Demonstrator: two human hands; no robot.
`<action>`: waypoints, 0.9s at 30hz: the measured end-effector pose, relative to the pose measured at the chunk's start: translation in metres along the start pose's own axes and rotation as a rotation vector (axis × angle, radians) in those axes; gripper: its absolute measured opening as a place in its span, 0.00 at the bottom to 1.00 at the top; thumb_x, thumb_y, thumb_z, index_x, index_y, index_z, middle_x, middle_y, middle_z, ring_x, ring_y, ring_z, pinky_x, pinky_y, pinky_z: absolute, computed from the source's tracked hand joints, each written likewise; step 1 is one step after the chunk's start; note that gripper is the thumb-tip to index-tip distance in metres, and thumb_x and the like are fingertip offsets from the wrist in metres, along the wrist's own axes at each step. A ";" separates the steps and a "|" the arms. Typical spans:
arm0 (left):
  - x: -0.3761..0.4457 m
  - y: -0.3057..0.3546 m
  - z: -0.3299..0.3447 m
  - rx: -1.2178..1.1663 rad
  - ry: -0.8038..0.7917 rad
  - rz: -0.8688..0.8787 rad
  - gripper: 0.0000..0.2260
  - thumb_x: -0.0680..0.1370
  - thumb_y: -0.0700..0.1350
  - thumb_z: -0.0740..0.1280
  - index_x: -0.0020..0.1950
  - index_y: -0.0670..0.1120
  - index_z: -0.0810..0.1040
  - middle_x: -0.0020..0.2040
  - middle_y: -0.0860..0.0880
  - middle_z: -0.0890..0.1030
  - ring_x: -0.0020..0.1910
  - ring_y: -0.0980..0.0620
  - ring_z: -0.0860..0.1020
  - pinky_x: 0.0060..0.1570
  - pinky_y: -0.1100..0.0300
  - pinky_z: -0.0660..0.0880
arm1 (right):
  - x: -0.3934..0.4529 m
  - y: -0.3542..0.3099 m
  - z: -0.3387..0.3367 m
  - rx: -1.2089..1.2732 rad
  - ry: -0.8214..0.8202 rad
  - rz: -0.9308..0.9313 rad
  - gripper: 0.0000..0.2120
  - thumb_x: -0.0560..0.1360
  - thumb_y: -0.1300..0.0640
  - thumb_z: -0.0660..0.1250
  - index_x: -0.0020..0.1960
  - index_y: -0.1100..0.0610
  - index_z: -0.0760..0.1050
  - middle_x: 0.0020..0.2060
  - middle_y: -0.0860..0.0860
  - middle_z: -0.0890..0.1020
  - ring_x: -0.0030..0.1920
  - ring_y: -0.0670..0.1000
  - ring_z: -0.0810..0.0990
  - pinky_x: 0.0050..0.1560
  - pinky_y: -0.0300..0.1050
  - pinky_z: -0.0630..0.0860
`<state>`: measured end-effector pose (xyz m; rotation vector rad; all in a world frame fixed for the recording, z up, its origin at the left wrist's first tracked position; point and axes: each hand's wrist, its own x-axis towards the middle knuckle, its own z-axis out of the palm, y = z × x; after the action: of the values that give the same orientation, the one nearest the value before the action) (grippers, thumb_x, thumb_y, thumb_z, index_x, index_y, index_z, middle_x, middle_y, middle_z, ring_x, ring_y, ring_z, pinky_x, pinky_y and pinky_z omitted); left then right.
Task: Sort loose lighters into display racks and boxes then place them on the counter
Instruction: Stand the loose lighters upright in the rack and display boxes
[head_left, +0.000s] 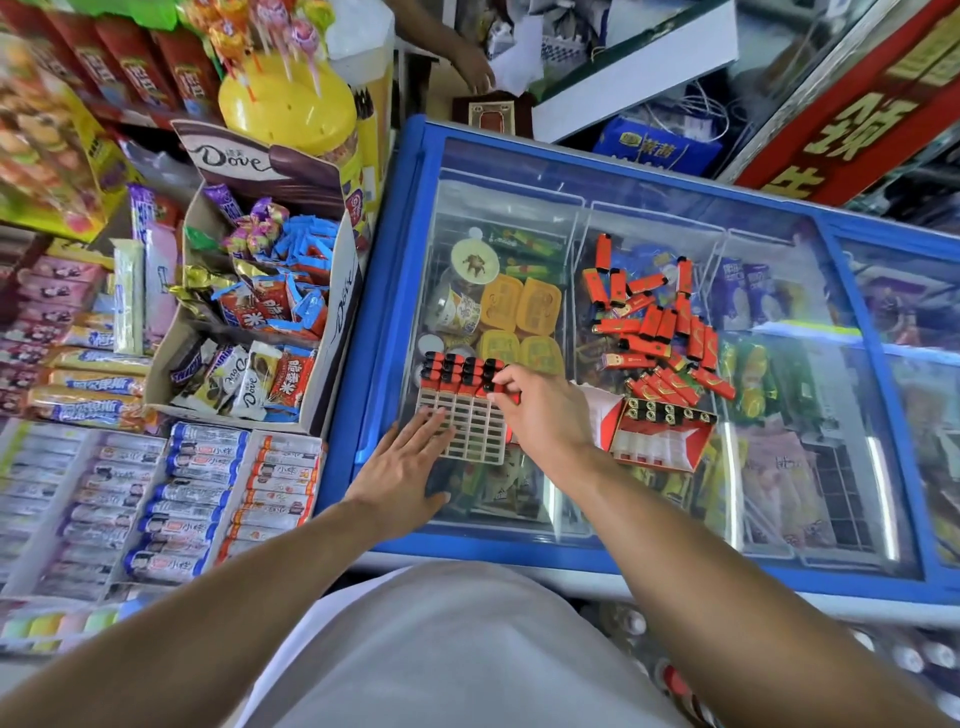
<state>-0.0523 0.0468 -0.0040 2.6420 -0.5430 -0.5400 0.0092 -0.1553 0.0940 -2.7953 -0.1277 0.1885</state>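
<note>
A white grid display rack (470, 428) lies on the glass lid of a blue freezer (649, 332). Its far rows hold red lighters with black caps (452, 371). My left hand (402, 462) rests flat on the rack's near left corner, fingers straight. My right hand (540, 410) pinches a red lighter (501, 387) at the rack's far right edge. A heap of loose red lighters (657, 322) lies on the glass to the right. A red and white box (660, 434) partly filled with lighters sits beside my right wrist.
Snack shelves and an open Dove carton (270, 291) of sweets crowd the left. A yellow lollipop tub (288, 104) stands behind it. Another person's hand (470, 65) reaches in at the top. The freezer's blue frame (363, 322) borders the glass.
</note>
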 end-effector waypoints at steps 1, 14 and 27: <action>0.000 0.000 0.000 -0.013 0.010 0.005 0.39 0.80 0.58 0.66 0.83 0.51 0.48 0.83 0.53 0.41 0.81 0.53 0.37 0.80 0.49 0.42 | 0.000 -0.001 0.001 -0.006 0.002 -0.002 0.12 0.79 0.47 0.69 0.61 0.48 0.80 0.53 0.45 0.86 0.44 0.46 0.84 0.46 0.41 0.78; -0.002 0.018 -0.015 -0.173 0.266 0.104 0.25 0.79 0.50 0.67 0.75 0.49 0.70 0.77 0.51 0.68 0.76 0.49 0.65 0.76 0.50 0.61 | 0.002 0.001 0.003 -0.052 0.072 -0.010 0.10 0.78 0.46 0.69 0.58 0.45 0.80 0.52 0.42 0.86 0.47 0.43 0.84 0.40 0.36 0.71; 0.008 0.032 -0.029 -0.123 0.283 0.147 0.26 0.79 0.48 0.68 0.77 0.49 0.68 0.80 0.51 0.63 0.78 0.49 0.62 0.76 0.52 0.58 | -0.002 0.003 -0.003 -0.090 0.054 -0.008 0.10 0.80 0.44 0.66 0.58 0.45 0.80 0.51 0.41 0.85 0.48 0.42 0.83 0.40 0.38 0.76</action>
<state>-0.0417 0.0246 0.0324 2.4788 -0.5888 -0.1461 0.0083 -0.1593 0.0962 -2.8860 -0.1371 0.1078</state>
